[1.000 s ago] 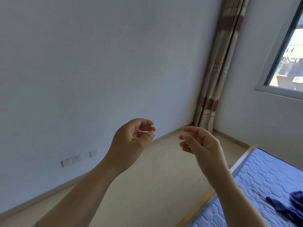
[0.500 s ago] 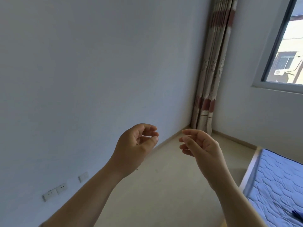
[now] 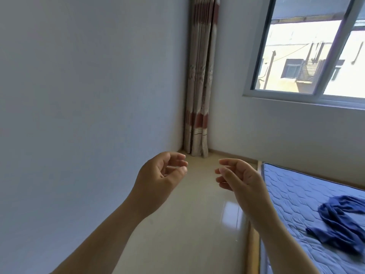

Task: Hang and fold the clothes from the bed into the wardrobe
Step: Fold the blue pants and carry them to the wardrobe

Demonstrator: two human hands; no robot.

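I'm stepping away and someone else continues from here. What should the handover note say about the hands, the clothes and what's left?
Hands: the left hand and the right hand are raised in front of the person, fingers loosely curled, and both hold nothing.
Things: one blue garment lies crumpled on the bed, to the right of the right hand, and neither hand touches it. The wardrobe is not in view.
Done: nothing that this view can confirm.
Left: pick up the blue garment, hang or fold it, and put it in the wardrobe. Part of the bed is cut off, so check for more clothes.
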